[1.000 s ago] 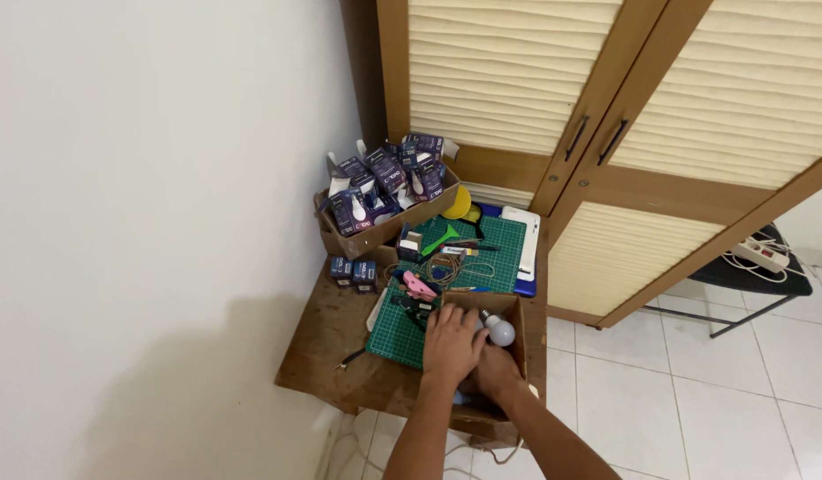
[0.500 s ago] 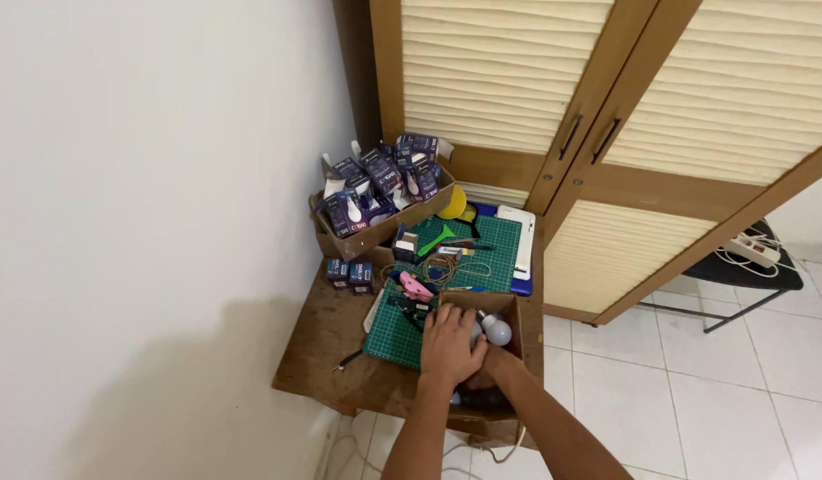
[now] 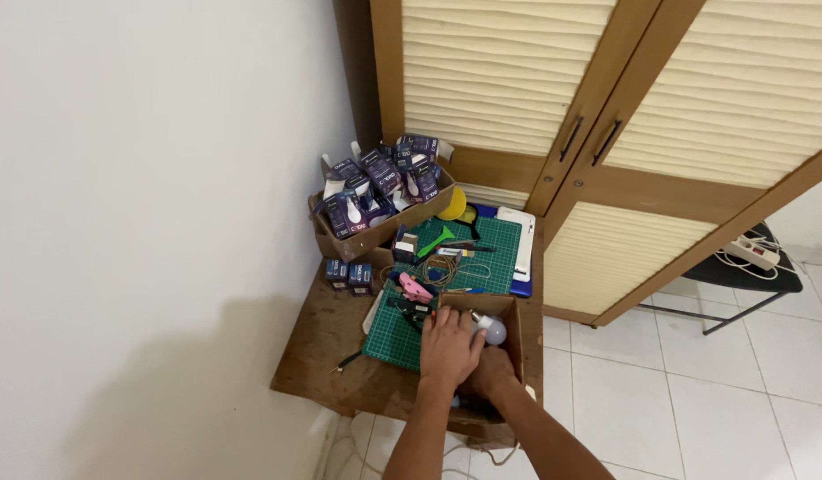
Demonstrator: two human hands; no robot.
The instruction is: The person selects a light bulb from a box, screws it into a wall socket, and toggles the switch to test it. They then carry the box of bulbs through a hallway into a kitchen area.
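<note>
— What has changed since a moment ago?

— Little. My left hand (image 3: 450, 345) still lies over the small cardboard box (image 3: 509, 313) on the desk (image 3: 326, 342), the white bulb (image 3: 488, 329) at its fingertips. My right hand (image 3: 491, 373) stays lower inside.

— And each grip?

— I cannot tell for either; the fingers are hidden.

We count two hands (image 3: 464, 351), two cardboard boxes (image 3: 375, 233), one white bulb (image 3: 491, 331), one green cutting mat (image 3: 482, 258), one table (image 3: 326, 342), two small dark cartons (image 3: 348, 274) beside the boxes, and one power strip (image 3: 750, 252) on the chair (image 3: 740, 274).
</note>
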